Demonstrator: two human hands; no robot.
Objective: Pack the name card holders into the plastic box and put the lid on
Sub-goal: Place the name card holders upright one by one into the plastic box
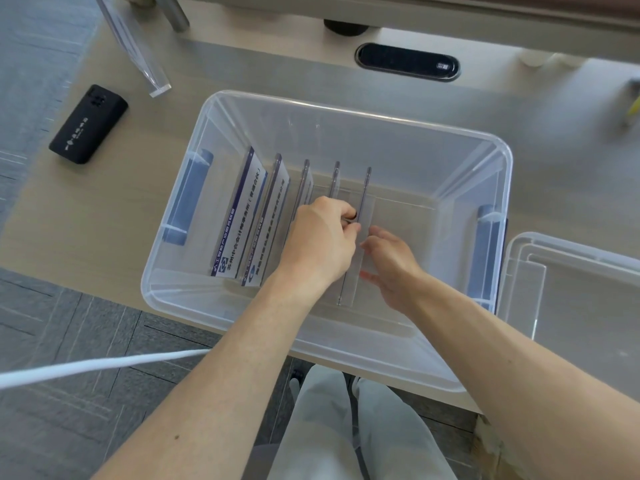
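A clear plastic box (346,114) stands on the desk. Inside it, several acrylic name card holders stand upright in a row; the leftmost one (239,209) shows a white and purple card. My left hand (320,237) is inside the box, its fingers pinched on the rightmost holder (363,202). My right hand (391,263) is beside it with fingers spread, touching that holder's clear base. The box's clear lid (575,292) lies on the desk to the right. One more acrylic holder (133,46) stands on the desk at the upper left.
A black phone-like case (88,124) lies on the desk left of the box. A black oval cable port (407,62) sits behind the box. A white cable (97,367) crosses at lower left. The desk's near edge runs under the box.
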